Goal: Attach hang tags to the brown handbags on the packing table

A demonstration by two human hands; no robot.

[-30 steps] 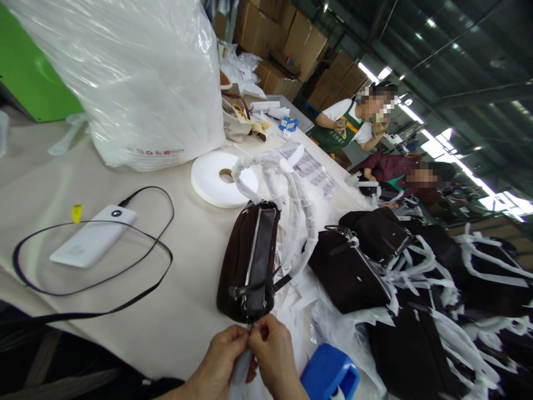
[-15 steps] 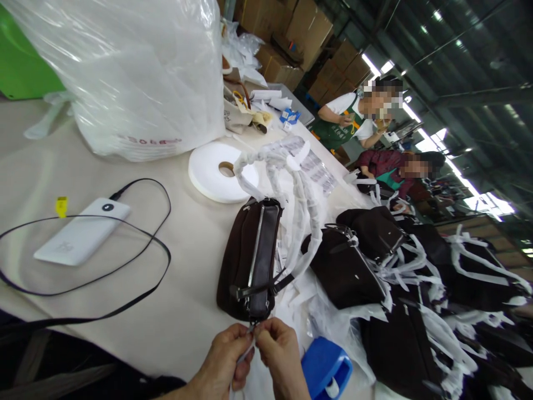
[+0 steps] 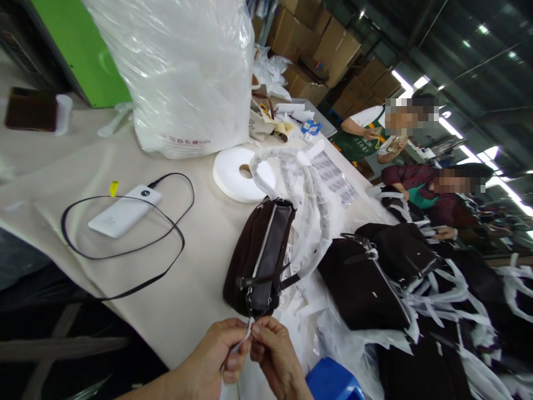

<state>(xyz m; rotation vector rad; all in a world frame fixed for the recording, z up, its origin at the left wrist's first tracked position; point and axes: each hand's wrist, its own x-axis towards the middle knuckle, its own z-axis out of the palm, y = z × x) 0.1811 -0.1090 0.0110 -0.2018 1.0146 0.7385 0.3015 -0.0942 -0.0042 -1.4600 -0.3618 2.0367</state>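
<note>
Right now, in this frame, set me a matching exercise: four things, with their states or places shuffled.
1. Dark brown fabric bag
2. Thin pale strip
3. Flat white rectangular device
4. Round white roll

A. held in the left hand
B. lying flat, brown core showing
C. handles wrapped in white material
D. black cord plugged in

Pairs: 1-C, 2-A, 3-D, 4-B

Your left hand (image 3: 222,345) and right hand (image 3: 275,349) pinch a pale strip (image 3: 249,330) at the near end of the dark bag (image 3: 244,258). A white roll (image 3: 229,173) lies beyond on the counter (image 3: 195,278).
</note>
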